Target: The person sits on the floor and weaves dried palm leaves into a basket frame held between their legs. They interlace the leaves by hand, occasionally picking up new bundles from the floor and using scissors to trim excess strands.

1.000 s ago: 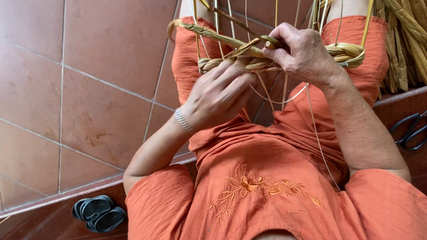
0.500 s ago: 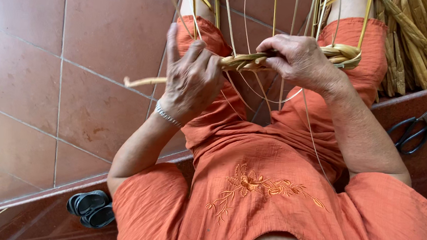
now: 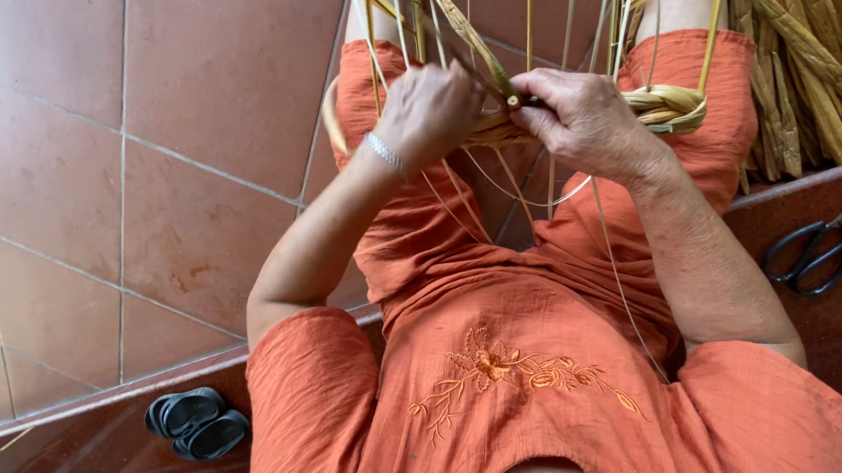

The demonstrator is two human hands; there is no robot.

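Straw-coloured braid [image 3: 662, 105] lies across the lap, above the orange knees. The right hand [image 3: 587, 120] is shut on it; the left hand [image 3: 430, 109] pinches a loose strand [image 3: 474, 38]. A loose grip might let the plait unravel.

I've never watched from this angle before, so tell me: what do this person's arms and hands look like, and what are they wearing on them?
Both arms are bare from the elbow down, with short, loose orange sleeves of crinkled cloth above. The left hand has a thin silver-coloured bracelet at the wrist. The right hand wears nothing visible; no gloves on either hand.
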